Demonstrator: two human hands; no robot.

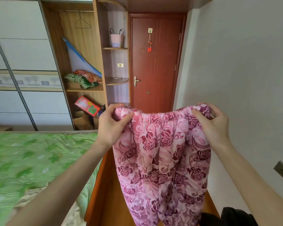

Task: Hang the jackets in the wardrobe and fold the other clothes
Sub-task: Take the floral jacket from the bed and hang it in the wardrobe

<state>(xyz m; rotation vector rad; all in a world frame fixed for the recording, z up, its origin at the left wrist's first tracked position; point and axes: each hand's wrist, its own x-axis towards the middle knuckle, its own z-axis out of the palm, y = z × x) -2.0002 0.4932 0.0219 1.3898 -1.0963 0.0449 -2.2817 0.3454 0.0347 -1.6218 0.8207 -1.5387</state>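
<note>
L hand & R hand pinch pink trousers at waistband, fingers clamped on fabric. Bed at left, wardrobe w/ hanger behind, door ahead.

Trousers pink, maroon rose print; bedspread green, leaf pattern; door red-brown.

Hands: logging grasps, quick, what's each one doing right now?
Left hand: grips the pink trousers at the waistband.
Right hand: grips the waistband's other end.
</note>
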